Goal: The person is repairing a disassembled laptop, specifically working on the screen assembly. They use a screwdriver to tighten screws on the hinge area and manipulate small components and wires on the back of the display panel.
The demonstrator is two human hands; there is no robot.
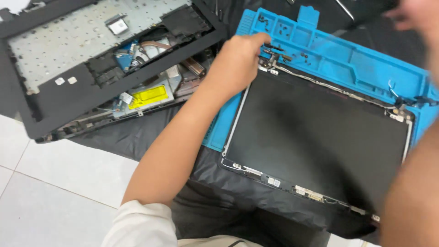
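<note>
The laptop screen panel (315, 137) is a flat dark rectangle stripped of its bezel, with a thin metal frame along its edges, small connectors and boards along the near edge, and a thin cable running along the far edge between two metal hinges. It lies face up, partly on a blue silicone repair mat (347, 59) whose shallow compartments hold small dark screws, and partly on a black cloth (132, 132) spread over the white tiled floor (50, 183). The left hand (238, 59) rests at the panel's far left corner, its grip curled closed over the hinge (272, 57) there, fingertips touching the metal. The right hand (414, 13) is blurred at the top right edge, well apart from the panel, and its grip cannot be told. To the left, an opened laptop base (91, 59) lies tilted, showing a metal plate and a yellow sticker.
</note>
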